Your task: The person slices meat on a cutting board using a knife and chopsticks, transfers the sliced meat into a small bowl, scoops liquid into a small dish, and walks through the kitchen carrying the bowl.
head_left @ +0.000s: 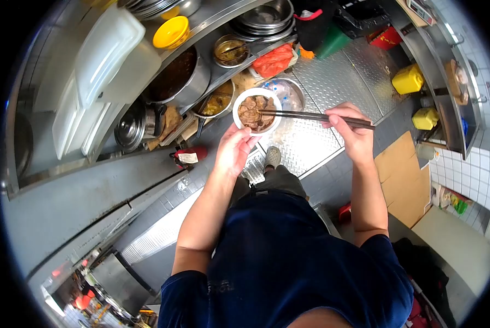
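In front of my body, my left hand [235, 146] grips a small white bowl [273, 127] by its near rim, thumb at the edge. Pieces of brown cooked meat [251, 116] fill the bowl. My right hand [350, 131] is closed round a pair of dark chopsticks [305, 115]. Their tips reach over the rim and touch the meat. Below and behind the bowl, a round metal basin [300, 99] on the floor holds a clear plastic bag with blue marks [280, 90].
At left, steel shelving carries a large pot of dark liquid [174, 76], a pan of yellowish food [216, 104], yellow bowls [171, 31] and white plastic trays [104, 54]. Yellow jugs [408, 80] stand at right beside flattened cardboard [402, 175]. Metal tread plate [332, 76] covers the floor ahead.
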Demonstrator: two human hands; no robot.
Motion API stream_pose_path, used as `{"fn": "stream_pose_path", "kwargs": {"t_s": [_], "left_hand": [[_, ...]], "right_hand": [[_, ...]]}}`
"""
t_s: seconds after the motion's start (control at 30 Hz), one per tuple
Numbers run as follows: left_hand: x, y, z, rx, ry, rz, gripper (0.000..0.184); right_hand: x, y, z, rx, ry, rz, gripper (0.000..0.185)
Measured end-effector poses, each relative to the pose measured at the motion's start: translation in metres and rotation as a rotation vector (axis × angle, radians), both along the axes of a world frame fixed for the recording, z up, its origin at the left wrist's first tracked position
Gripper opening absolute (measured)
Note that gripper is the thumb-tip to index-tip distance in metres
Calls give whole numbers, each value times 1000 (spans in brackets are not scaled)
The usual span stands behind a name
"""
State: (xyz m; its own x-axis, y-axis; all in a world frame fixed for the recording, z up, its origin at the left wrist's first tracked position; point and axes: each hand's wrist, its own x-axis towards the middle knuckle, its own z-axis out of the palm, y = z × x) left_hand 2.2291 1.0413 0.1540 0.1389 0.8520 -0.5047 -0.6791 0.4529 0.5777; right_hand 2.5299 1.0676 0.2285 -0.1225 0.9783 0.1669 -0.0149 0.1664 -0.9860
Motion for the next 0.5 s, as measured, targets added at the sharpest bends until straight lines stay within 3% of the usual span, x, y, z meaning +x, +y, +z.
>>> {"fn": "stream_pose_path", "kwargs": {"t_s": [0.1,0.23,0.37,0.5], "left_hand": [[-15,-14,3,43,2,41,43],[-43,-38,1,42,-9,124,43],[-72,-64,4,53,-10,168,42],[-106,-95,12,72,1,222,43]], "right_hand": [[-21,0,13,31,-251,132,12],[-49,-5,21,87,-175,137,11],[-89,-16,44,151,-338,223,10],[-125,-37,55,149,-308,263,10]]}}
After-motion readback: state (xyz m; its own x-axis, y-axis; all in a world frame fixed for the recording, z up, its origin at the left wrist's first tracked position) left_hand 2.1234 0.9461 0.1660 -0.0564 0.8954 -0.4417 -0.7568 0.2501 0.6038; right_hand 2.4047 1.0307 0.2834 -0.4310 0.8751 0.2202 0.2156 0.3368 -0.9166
